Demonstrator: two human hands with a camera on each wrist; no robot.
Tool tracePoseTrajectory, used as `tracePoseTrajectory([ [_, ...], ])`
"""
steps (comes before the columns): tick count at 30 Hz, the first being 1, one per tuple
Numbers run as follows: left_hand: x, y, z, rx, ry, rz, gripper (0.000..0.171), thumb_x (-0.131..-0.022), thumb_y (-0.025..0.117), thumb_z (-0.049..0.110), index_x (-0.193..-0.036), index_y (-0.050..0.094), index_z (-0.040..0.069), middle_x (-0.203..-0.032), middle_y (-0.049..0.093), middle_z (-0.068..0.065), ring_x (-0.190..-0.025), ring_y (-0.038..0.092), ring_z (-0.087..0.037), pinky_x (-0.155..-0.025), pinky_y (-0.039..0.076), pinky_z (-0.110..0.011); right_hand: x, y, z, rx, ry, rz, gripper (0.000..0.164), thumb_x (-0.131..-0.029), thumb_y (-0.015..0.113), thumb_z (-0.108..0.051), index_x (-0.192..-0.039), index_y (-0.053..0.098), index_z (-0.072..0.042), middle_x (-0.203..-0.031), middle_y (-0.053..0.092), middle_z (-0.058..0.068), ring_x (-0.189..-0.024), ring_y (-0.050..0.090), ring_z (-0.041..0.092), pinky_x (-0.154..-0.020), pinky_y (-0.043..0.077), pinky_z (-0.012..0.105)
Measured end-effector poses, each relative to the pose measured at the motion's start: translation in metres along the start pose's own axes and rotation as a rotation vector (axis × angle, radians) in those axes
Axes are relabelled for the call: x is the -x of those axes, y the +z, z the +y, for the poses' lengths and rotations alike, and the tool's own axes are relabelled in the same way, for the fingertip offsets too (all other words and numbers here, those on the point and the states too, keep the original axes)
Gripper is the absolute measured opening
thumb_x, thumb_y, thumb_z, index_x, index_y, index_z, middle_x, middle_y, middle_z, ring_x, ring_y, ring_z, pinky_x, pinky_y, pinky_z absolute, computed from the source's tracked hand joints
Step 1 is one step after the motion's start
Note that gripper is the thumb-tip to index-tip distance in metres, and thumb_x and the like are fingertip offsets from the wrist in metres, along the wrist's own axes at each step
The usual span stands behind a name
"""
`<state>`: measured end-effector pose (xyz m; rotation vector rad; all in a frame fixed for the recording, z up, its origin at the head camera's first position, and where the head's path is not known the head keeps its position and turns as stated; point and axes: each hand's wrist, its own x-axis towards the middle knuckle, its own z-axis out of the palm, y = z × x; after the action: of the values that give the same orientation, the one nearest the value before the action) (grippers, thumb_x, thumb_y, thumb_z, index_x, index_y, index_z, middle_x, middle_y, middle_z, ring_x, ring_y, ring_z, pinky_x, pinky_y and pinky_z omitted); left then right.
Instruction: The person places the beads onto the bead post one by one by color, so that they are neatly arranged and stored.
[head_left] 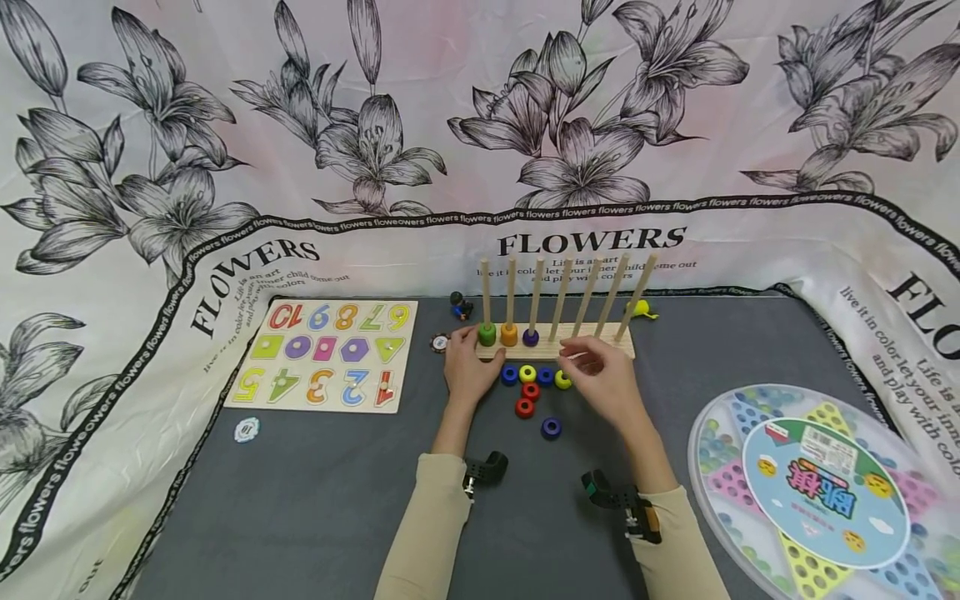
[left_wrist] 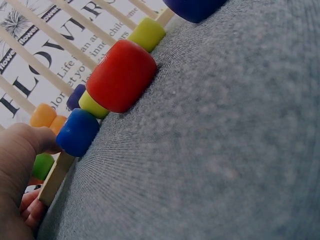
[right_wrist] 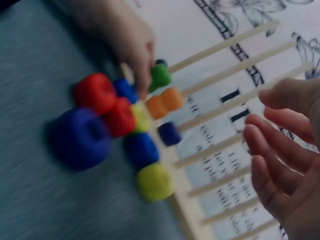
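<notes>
A wooden peg rack (head_left: 592, 340) with a row of upright pegs stands at the back of the table. Green beads (head_left: 487, 335) sit on its leftmost peg, orange beads (head_left: 509, 335) on the second and a purple bead (head_left: 531, 338) on the third. My left hand (head_left: 468, 371) grips the rack's left end between thumb and fingers. Over the rack's right half hovers my right hand (head_left: 602, 377), its fingers loosely bent and holding nothing. Loose in front of the rack lie blue beads (left_wrist: 78, 132), yellow beads (right_wrist: 155, 182), red beads (head_left: 525, 407) and a purple bead (head_left: 551, 427).
A number-and-shape puzzle board (head_left: 333, 357) lies at left, with a white chip (head_left: 247, 430) below it. Beside the rack are a small dark figure (head_left: 461, 305), another chip (head_left: 439, 342) and a yellow toy (head_left: 642, 309). A round Chinese checkers board (head_left: 825, 492) occupies the right.
</notes>
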<state>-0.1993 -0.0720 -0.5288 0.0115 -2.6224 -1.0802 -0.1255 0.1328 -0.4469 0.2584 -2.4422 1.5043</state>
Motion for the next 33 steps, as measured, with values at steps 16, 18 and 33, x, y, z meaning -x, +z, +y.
tracePoseTrajectory([
  [16,0.001,-0.001,-0.003,0.007,-0.012,-0.007,0.056,-0.082,0.076,0.03,-0.132,0.063,0.006,-0.128,0.054,-0.013,-0.115,0.051,-0.03,-0.092,0.047,-0.049,0.047,0.006,0.031,0.033,0.026,-0.184,0.024,-0.083,0.076,-0.003,-0.106,0.071,0.001,-0.093,0.071,0.009,-0.076,0.066,0.013,-0.065,0.053,0.026],
  [18,0.001,-0.001,-0.003,0.006,-0.013,-0.011,0.057,-0.082,0.076,0.03,-0.132,0.063,0.005,-0.129,0.054,-0.013,-0.116,0.051,-0.03,-0.093,0.047,-0.049,0.05,0.007,0.033,0.03,0.035,-0.22,0.024,-0.084,0.077,-0.004,-0.106,0.07,0.001,-0.095,0.071,0.009,-0.078,0.066,0.014,-0.066,0.054,0.027],
  [33,0.0,-0.001,0.0,0.015,0.003,-0.01,0.057,-0.083,0.076,0.029,-0.132,0.063,0.004,-0.128,0.055,-0.014,-0.117,0.051,-0.031,-0.094,0.046,-0.049,0.06,0.01,0.035,0.108,0.066,-0.364,0.035,-0.079,0.081,-0.007,-0.112,0.07,-0.003,-0.106,0.07,0.007,-0.09,0.065,0.021,-0.076,0.053,0.035],
])
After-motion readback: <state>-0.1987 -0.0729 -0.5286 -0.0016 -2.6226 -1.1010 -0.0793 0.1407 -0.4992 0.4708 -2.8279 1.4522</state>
